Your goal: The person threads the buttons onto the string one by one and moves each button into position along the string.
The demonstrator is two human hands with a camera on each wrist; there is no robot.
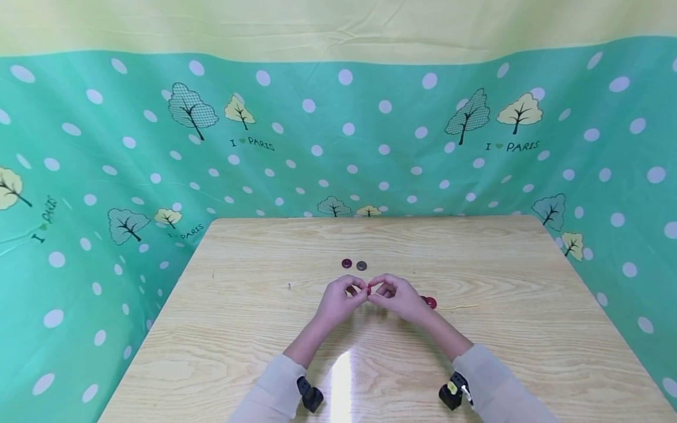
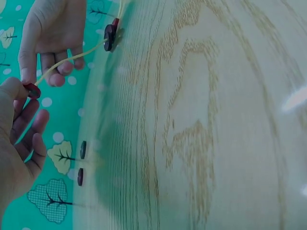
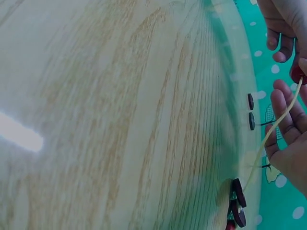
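A small red button (image 1: 369, 289) stands on edge between the two hands, above the table. My left hand (image 1: 341, 301) pinches it between thumb and index finger, the other fingers loosely bent. From the opposite side, the thumb and index finger of my right hand (image 1: 395, 298) close on the same button. A thin yellow cord (image 2: 72, 58) runs from the button, past the right hand, to dark red buttons (image 2: 110, 38) strung together on the table. In the head view, these strung buttons (image 1: 431, 302) lie partly behind the right wrist, with cord trailing rightward.
Two loose buttons, one dark red (image 1: 346, 263) and one grey-brown (image 1: 362, 265), lie on the wooden table (image 1: 254, 335) beyond the hands. A green dotted curtain (image 1: 296, 135) hangs around the table's back and sides.
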